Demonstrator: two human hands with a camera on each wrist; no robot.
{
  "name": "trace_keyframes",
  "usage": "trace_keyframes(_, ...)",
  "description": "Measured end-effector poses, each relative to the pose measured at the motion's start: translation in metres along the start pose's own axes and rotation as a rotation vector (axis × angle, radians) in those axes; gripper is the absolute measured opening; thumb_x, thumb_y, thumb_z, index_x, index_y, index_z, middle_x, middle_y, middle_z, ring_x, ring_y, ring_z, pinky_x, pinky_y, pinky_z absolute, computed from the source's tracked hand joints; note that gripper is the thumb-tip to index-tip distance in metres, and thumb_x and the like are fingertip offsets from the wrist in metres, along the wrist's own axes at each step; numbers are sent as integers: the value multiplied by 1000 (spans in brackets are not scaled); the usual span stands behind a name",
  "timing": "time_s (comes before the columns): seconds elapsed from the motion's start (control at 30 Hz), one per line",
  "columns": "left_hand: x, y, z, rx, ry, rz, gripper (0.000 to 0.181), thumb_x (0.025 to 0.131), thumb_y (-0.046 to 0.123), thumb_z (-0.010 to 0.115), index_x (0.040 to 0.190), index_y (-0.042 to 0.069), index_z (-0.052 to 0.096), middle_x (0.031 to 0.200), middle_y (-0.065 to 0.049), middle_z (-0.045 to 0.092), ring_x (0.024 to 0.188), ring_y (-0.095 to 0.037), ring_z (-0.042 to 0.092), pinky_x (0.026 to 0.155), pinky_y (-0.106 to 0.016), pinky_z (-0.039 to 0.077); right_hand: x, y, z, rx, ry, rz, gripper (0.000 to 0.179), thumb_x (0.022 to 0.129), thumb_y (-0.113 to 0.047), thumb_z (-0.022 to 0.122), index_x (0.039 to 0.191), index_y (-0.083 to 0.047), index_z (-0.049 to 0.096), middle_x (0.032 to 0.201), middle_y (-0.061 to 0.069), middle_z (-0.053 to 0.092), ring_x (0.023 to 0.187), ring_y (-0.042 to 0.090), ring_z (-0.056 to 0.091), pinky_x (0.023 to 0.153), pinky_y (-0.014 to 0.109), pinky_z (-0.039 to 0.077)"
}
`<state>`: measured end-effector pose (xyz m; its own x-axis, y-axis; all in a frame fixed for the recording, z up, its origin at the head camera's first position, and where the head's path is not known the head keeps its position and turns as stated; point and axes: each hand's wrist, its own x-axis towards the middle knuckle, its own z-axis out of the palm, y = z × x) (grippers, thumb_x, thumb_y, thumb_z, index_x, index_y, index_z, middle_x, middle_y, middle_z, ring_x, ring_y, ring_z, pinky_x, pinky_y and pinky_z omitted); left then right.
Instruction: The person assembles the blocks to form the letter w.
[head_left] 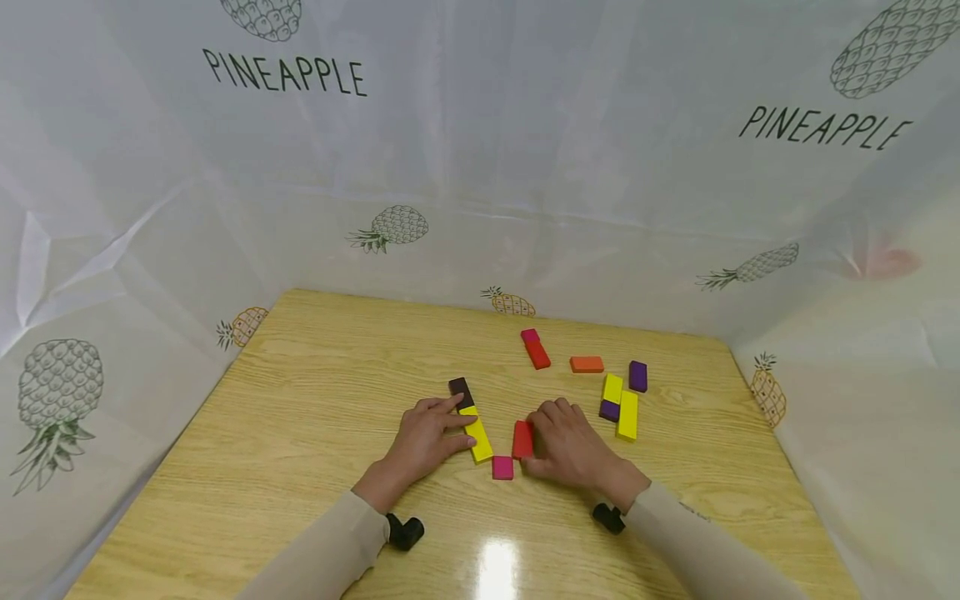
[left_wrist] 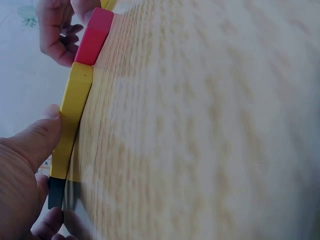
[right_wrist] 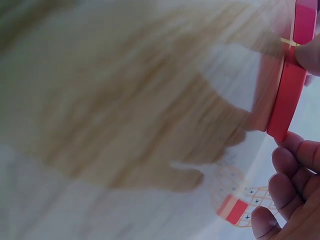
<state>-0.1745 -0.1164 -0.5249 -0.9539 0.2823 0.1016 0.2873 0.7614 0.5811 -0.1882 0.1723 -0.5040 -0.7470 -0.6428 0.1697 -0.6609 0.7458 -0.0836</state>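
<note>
On the table, a black block point(head_left: 462, 392) and a yellow block point(head_left: 480, 443) form a slanted row. My left hand point(head_left: 427, 437) touches this row with extended fingers; in the left wrist view its thumb point(left_wrist: 42, 137) presses on the yellow block's side. A pink block point(head_left: 502, 467) lies at the row's near end. To its right, my right hand point(head_left: 573, 446) pinches a red block point(head_left: 522, 439) lengthwise. In the right wrist view, the thumb point(right_wrist: 309, 56) is at the red block's near end and a fingertip point(right_wrist: 289, 140) at its far end.
Behind lie a small pink block point(head_left: 530, 336) touching a red block point(head_left: 537, 356), and an orange block point(head_left: 587, 364). At the right are a purple block point(head_left: 637, 376) and yellow blocks point(head_left: 627, 415) with a small purple block point(head_left: 610, 410). Pineapple-print sheeting point(head_left: 465, 150) encloses the table.
</note>
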Motion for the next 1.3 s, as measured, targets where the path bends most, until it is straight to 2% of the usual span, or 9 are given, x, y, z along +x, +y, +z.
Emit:
trace_keyframes(0.73, -1, 1, -3, -18, -11, 9, 40, 95, 42, 78, 132, 27, 77, 161, -3, 52, 145, -37, 46, 109, -63, 36, -1, -1, 1, -25, 2, -12, 62, 87, -55, 78, 123, -6, 67, 117, 7, 64, 104, 25, 53, 90, 44, 48)
trace_keyframes(1.3, -1, 0, -1, -27, 6, 15, 39, 95, 40, 78, 132, 27, 77, 161, -2, 53, 145, -37, 46, 109, -64, 37, -2, 0, 1, -22, -12, -8, 64, 88, -55, 77, 126, -5, 66, 118, 8, 63, 104, 26, 52, 90, 44, 49)
